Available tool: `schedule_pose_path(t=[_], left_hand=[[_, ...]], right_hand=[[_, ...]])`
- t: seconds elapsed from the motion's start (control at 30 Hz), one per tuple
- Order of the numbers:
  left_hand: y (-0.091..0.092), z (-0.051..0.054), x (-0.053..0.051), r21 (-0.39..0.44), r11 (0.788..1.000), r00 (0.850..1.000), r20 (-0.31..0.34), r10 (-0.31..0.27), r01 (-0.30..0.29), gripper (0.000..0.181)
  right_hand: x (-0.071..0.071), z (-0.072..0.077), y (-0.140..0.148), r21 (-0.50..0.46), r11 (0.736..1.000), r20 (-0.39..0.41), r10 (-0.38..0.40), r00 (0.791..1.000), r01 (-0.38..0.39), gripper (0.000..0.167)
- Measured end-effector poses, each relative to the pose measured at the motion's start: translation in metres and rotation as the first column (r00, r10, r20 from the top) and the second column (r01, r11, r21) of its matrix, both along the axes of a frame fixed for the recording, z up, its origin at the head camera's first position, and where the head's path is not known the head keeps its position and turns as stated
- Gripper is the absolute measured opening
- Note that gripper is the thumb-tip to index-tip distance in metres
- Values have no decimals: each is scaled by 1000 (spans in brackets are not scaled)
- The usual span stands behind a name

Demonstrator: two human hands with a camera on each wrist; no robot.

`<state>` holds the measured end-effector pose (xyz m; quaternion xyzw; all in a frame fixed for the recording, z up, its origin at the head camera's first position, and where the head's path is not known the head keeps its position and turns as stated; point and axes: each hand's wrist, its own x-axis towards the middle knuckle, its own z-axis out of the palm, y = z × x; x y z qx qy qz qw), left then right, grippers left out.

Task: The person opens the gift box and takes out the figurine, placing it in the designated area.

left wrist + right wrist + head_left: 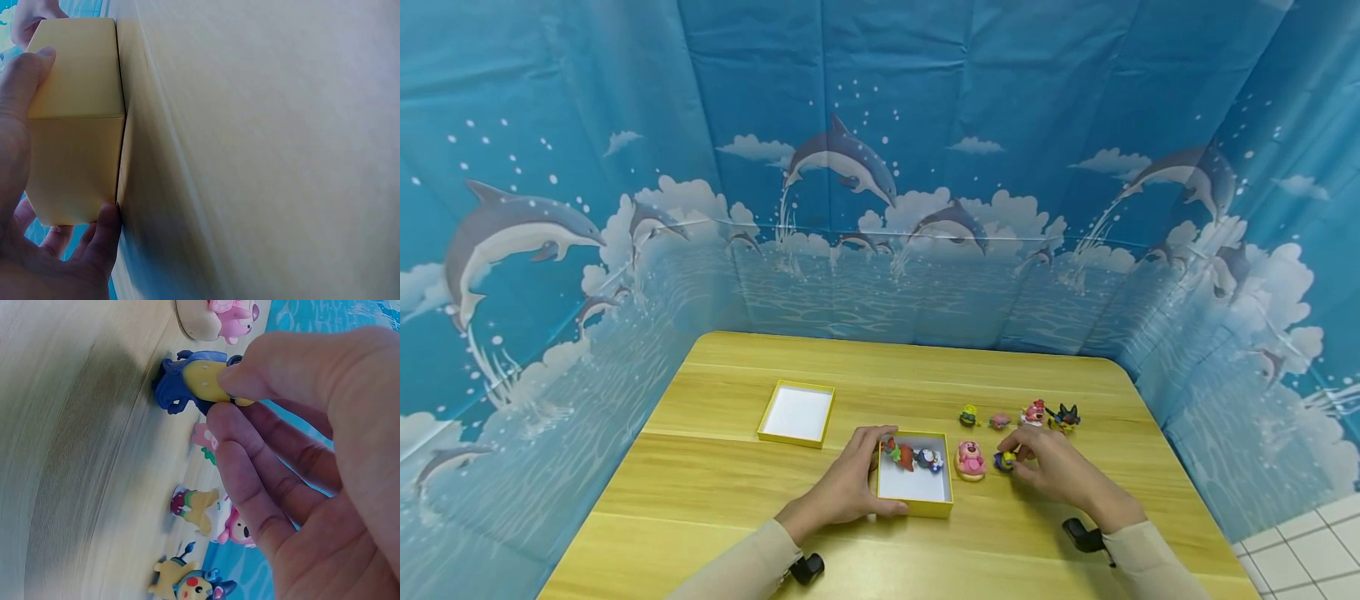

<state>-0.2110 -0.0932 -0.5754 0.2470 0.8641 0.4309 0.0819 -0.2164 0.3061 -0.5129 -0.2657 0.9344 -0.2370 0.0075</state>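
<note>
My left hand (850,483) grips the left side of an open yellow box (928,509) with a white inside, its thumb on the near wall, as the left wrist view also shows. Inside the box lie a red-orange figurine (902,457) and a blue-and-white figurine (930,460). To the right of the box, my right hand (1063,472) pinches a blue-and-yellow figurine (203,381) between thumb and fingers. This figurine is at or just above the tabletop; contact is unclear. A pink figurine (970,461) stands between the box and that hand.
Behind the right hand are a green-and-yellow figurine (967,415), a small pink figurine (999,422), a pink-and-white figurine (1033,412) and a yellow figurine with dark ears (1064,417). A white-lined yellow lid (797,412) lies at back left on the wooden table (700,467).
</note>
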Motion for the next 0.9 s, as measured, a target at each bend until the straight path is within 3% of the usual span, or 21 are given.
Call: schedule_pose_path(t=[0.9], left_hand=[[0,0,0,-1,1000,1000,6,0,0,125]], right_hand=[[4,4,1,35,999,-16,-9,1000,9,30]])
